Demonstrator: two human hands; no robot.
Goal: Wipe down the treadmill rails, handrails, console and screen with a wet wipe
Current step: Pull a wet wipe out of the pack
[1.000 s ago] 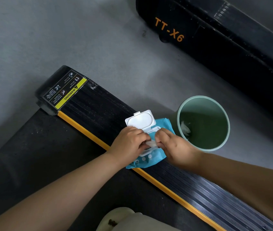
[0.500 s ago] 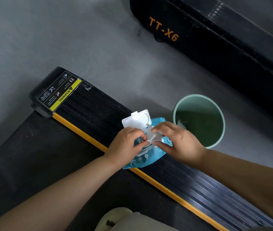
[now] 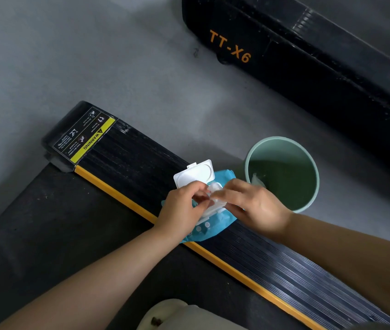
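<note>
A blue wet wipe pack (image 3: 222, 220) lies on the treadmill's ribbed black side rail (image 3: 137, 167), its white flip lid (image 3: 195, 173) standing open. A white wet wipe (image 3: 215, 186) sticks up out of the opening. My left hand (image 3: 181, 210) pinches the wipe with thumb and fingertips at the opening. My right hand (image 3: 253, 204) reaches in from the right, its fingertips meeting the left hand's on the same wipe. The hands hide most of the pack's top.
A pale green bin (image 3: 308, 198) stands on the grey floor right of the rail, with a crumpled wipe inside. A second black treadmill marked TT-X6 (image 3: 284, 67) lies across the top right. An orange strip (image 3: 117, 194) edges the black belt (image 3: 46, 234).
The right hand shifted left over the pack and its fingers stretched toward the opening. The left hand's fist loosened into a pinch. The wipe stands a little further out.
</note>
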